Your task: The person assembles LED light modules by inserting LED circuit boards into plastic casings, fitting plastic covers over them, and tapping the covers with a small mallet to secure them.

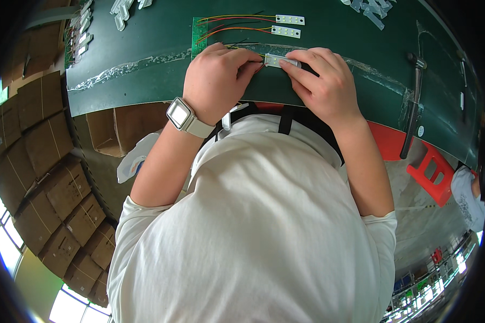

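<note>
In front of me I hold a small white LED board, with what looks like a translucent cover over it. My right hand pinches its right end between thumb and fingers. At its left end, my left hand has the fingertips pressed together on the thin wires; the fingers partly hide them. Farther off lie two more LED boards, the upper one and the lower one. Red, yellow and black wires lead from them to a green circuit board panel, partly behind my left hand.
The dark green table carries a hammer at the right. Translucent plastic pieces lie at the far left and far right. Finished-looking strips line the left edge. Cardboard boxes and a red stool stand beyond the table.
</note>
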A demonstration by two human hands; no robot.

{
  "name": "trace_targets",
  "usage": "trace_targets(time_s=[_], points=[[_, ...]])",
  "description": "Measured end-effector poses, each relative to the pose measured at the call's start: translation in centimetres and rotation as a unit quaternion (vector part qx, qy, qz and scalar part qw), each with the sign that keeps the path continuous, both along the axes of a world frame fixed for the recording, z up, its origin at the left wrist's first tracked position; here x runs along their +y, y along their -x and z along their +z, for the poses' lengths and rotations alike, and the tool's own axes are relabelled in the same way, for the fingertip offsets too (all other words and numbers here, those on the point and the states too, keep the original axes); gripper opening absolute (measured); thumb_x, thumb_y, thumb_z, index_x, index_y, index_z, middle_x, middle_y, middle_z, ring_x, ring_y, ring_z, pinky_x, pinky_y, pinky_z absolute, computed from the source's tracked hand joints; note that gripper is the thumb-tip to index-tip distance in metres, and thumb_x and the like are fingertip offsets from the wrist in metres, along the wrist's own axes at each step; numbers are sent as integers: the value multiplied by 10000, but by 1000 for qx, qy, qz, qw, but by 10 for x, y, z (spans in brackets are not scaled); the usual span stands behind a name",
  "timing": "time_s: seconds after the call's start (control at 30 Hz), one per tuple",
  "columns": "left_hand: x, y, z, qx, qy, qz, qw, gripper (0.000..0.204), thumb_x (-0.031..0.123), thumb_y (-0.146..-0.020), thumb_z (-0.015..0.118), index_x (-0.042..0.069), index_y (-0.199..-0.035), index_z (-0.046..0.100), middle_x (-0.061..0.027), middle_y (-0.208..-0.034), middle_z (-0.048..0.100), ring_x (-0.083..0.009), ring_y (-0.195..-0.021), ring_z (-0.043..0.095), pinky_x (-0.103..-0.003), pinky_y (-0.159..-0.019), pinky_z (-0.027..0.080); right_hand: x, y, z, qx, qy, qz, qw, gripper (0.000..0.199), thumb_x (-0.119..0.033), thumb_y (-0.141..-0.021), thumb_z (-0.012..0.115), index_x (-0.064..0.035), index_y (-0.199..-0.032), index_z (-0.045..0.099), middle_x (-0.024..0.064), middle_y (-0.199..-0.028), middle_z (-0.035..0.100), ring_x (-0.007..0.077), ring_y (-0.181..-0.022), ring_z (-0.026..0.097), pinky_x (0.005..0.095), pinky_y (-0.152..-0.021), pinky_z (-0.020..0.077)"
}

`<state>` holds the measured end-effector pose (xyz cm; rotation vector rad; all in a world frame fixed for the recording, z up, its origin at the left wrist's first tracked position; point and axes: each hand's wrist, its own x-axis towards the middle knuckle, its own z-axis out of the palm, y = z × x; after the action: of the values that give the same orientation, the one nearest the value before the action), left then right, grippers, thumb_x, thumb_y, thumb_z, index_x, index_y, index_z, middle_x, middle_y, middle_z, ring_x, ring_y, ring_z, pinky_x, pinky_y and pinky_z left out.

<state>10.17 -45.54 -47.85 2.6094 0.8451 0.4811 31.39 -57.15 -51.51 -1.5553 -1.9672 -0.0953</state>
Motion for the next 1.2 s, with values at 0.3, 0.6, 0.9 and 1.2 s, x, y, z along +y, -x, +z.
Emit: trace_targets(time_s=[0.3, 0.6, 0.9, 1.2], points=[[16, -5, 0, -3, 83, -18, 996, 197, 169, -842, 857, 110, -1026, 818, -40, -950, 772, -194, -788, 708, -320, -705, 585, 0, 1, 0, 8, 12, -4, 1000, 322, -67, -742, 825, -157, -1051, 808, -55, -1133, 707, 190, -1069, 657, 363, -849, 523], [20, -1, -9, -74, 6, -75, 994, 275, 133, -784, 876, 107, -1052, 823, -24, -1088, 789, -254, -1000, 703, -389, -931, 575, 4, 1, 1, 48, 25, 28, 998, 271, -47, -772, 798, -117, -1034, 809, -50, -1130, 741, 194, -1078, 664, 367, -874, 530], [23, 8, -12, -55, 1, -95, 994, 373, 182, -771, 885, 126, -1134, 822, -11, -1171, 783, -260, -1061, 653, -390, -985, 551, 6, 2, 3, 53, 17, 32, 998, 239, -24, -784, 772, -97, -1007, 817, -40, -1115, 760, 189, -1051, 672, 352, -869, 532], [18, 4, -14, -55, -30, -85, 994, 384, 204, -763, 890, 142, -1137, 823, 13, -1147, 755, -251, -1062, 642, -385, -978, 548, 5, 3, 1, 34, 12, 29, 999, 275, -23, -784, 768, -110, -1041, 816, -38, -1122, 744, 196, -1044, 663, 363, -870, 529]])
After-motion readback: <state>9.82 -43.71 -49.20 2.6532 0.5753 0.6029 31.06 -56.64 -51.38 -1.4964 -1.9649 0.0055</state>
